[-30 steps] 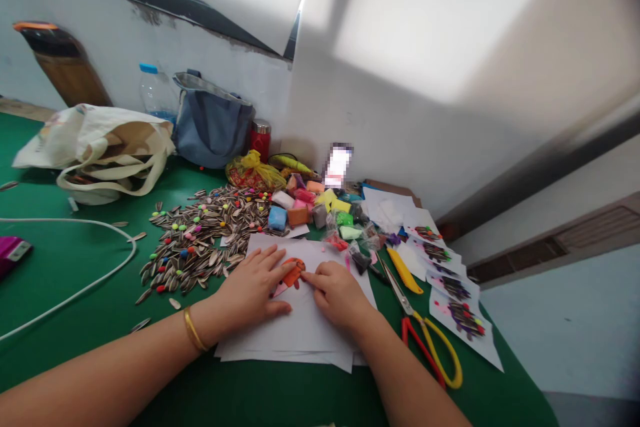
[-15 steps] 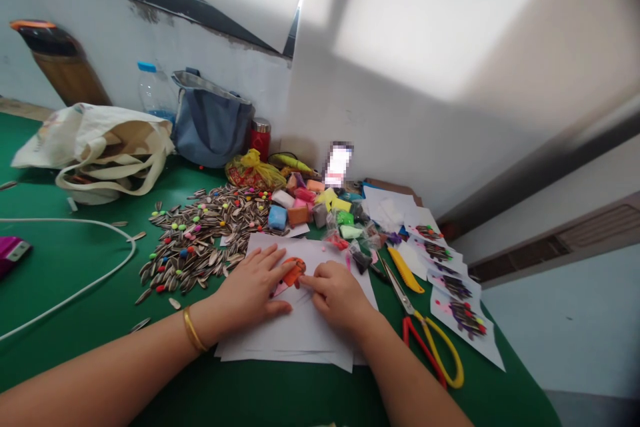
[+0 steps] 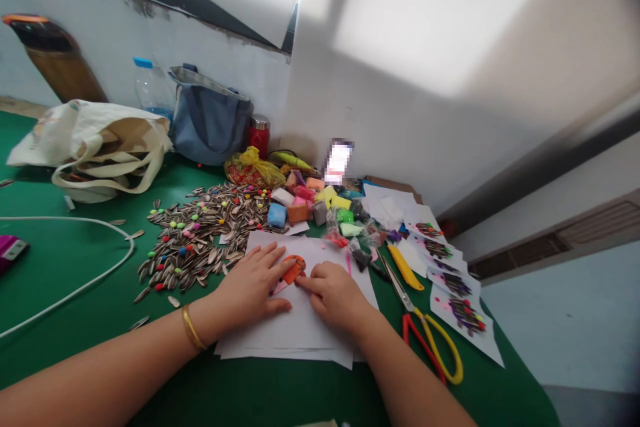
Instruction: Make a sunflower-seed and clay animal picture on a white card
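A small orange modelling clay shape point(image 3: 293, 269) with dark marks lies on a stack of white paper point(image 3: 295, 337), a bit of pink beside its lower left. My left hand point(image 3: 253, 285) rests flat on the sheets with its fingers spread, the index fingertip at the left edge of the clay. From the other side my right hand point(image 3: 336, 295) touches the clay's lower right edge with a pointing index finger. Its remaining fingers are curled in, and I see nothing held in them.
Sunflower seeds point(image 3: 200, 247) mixed with coloured balls spread left of the paper. Behind it are wrapped clay blocks point(image 3: 299, 213). Scissors point(image 3: 407, 300), a yellow cutter point(image 3: 405, 268) and seed-decorated cards point(image 3: 467, 320) lie right. A phone point(image 3: 338, 161) leans on the wall.
Both hands stay almost in place on the paper and clay. The right index finger has shifted slightly along the clay's edge. The view has moved a little.
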Tool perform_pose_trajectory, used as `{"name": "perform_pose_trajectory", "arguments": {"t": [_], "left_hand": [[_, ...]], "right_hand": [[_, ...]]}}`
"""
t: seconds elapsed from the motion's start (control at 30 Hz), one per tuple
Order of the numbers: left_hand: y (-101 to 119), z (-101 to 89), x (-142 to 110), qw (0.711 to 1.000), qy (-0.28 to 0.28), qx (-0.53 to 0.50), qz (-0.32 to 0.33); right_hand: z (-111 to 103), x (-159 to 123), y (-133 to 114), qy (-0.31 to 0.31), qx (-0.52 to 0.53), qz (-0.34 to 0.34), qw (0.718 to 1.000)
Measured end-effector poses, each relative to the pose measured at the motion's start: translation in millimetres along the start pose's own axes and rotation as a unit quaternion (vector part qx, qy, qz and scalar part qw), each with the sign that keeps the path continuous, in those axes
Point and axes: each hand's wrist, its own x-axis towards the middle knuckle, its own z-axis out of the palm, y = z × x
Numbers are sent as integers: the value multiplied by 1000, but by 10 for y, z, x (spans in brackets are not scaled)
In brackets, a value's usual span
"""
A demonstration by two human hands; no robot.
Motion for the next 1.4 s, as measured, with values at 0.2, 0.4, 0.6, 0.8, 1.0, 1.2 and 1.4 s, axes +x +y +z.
{"name": "perform_pose_trajectory", "arguments": {"t": [0.2,0.4,0.6,0.8,1.0,1.2,1.4], "left_hand": [[1,-4,1,1000,-5,9,-1],[21,-30,10,1000,-22,21,-4],[11,-12,6,1000,-8,16,2],[7,-9,2,999,-14,30,2],[24,-29,12,999,-19,28,-7],[22,-33,5,999,-18,26,-6],[6,-19,1,1000,-14,20,-5]], "right_hand": [[-9,3,-21,-1,-8,-18,1000],[-41,-15,-48,0,-28,-30,999],[-50,-1,-49,-3,-10,-28,1000],[-28,17,-42,-10,-12,0,1000],[-32,-7,-32,-2,-4,-20,1000],[-19,-3,48,33,4,26,999],[2,4,58,18,18,34,999]]}}
